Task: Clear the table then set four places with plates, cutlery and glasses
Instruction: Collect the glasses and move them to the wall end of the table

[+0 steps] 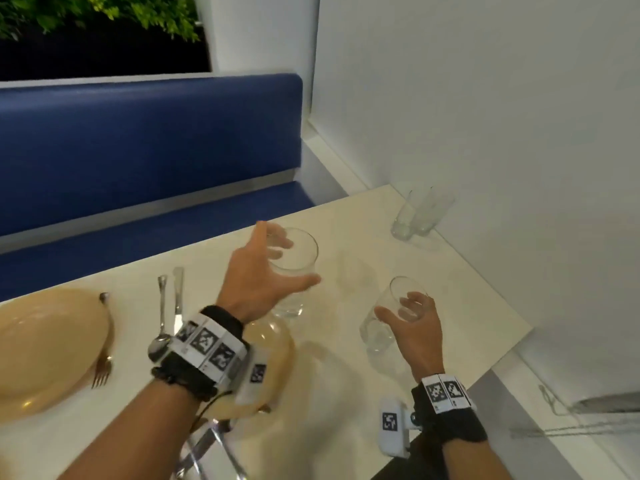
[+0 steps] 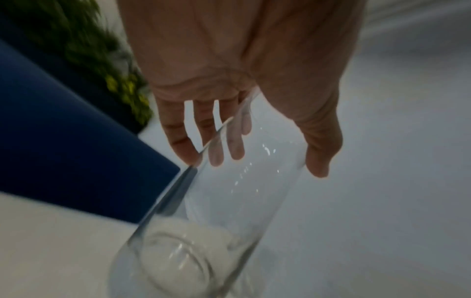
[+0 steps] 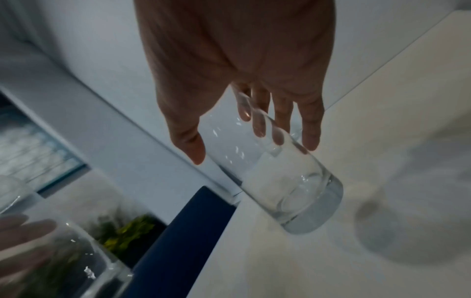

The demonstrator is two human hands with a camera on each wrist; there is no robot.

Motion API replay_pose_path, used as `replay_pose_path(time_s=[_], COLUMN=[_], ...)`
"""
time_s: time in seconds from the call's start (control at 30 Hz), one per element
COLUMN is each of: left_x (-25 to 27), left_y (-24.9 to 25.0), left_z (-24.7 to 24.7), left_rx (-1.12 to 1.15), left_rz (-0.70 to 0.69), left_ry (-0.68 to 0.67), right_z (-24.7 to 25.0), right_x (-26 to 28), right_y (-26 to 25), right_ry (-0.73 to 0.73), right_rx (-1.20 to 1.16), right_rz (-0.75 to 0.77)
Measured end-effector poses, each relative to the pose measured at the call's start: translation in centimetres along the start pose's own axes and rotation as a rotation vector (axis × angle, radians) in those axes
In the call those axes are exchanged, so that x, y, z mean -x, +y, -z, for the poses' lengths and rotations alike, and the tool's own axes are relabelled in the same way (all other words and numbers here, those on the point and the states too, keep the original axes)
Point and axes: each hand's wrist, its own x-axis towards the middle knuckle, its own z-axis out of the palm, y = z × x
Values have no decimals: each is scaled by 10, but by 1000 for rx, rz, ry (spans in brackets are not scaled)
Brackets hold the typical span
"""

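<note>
The glasses step of the table setting is in hand. The left hand (image 1: 263,271) holds a tall clear drinking glass (image 1: 294,268) with spread fingers curled around it, over the middle of the cream table (image 1: 467,306). The right hand (image 1: 415,327) grips a second clear glass (image 1: 388,317) near the right edge (both glasses are tilted). Next, I judge, each one must be stood upright beside an amber glass plate (image 1: 45,344).

Blue padded bench (image 1: 149,140) behind cream table (image 1: 346,393); white wall (image 1: 485,98) right of bench; green foliage (image 1: 104,12) above it.
</note>
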Motion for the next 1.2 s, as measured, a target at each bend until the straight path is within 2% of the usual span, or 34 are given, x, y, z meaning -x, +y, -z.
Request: replay_pose_path(time_s=[0.13,0.23,0.33,0.43,0.57,0.7,0.8,0.83,1.0,1.2], left_x=[-42,-75,-109,-142,-177,-195,-199,-207,-188,-197], left_y=[2,8,15,22,25,30,31,24,1,-5], left_z=[-149,-242,-314,-364,-401,-417,-422,-428,-440,-442], left_rx=[109,158,156,139,118,87,73,53,-62,-65], left_rz=[64,112,142,153,177,212,273,313,414,388], left_ry=[-129,-161,-143,-117,-50,-2,20,63,43,46], right_z=[58,94,118,129,131,131,135,126,113,104], right_x=[-80,-140,-196,-250,-305,-337,-348,-368,-371,-382], right_y=[35,53,64,66,60,60,72,80,104,104], right_ry=[112,101,49,9,-34,-112,-191,-244,-265,-236], right_rx=[47,79,111,110,68,28,88,115,154,138], right_rz=[-40,-41,-35,-22,-7,5,-26,-38,-47,5])
